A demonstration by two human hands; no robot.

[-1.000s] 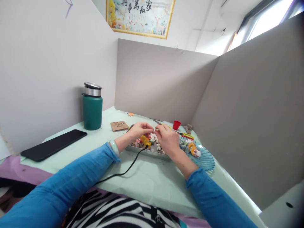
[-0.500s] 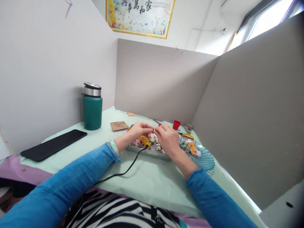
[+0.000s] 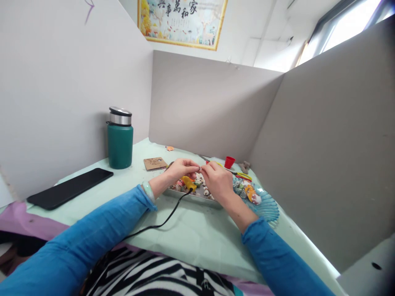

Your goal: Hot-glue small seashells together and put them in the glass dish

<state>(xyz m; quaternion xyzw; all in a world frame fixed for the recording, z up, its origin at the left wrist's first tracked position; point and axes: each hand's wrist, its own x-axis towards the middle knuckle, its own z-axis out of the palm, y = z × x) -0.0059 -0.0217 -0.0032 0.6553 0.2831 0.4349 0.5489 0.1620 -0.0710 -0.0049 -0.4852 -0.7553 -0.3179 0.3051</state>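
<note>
My left hand [image 3: 181, 169] and my right hand [image 3: 216, 180] meet fingertip to fingertip above a flat metal tray [image 3: 197, 196]. Both pinch a tiny pale piece between them, too small to name. The tray holds several small shells and a yellow tool [image 3: 188, 183] with a black cord [image 3: 160, 224] running toward me. Both arms wear blue sleeves, and a pale green bangle [image 3: 148, 191] sits on my left wrist.
A green flask [image 3: 120, 140] and a black phone [image 3: 70, 187] lie at left on the mint cloth. A brown card [image 3: 154, 163], a red cup [image 3: 229, 162], scissors [image 3: 242, 176] and a blue shell-shaped dish [image 3: 265, 205] surround the tray. Grey partition walls enclose the desk.
</note>
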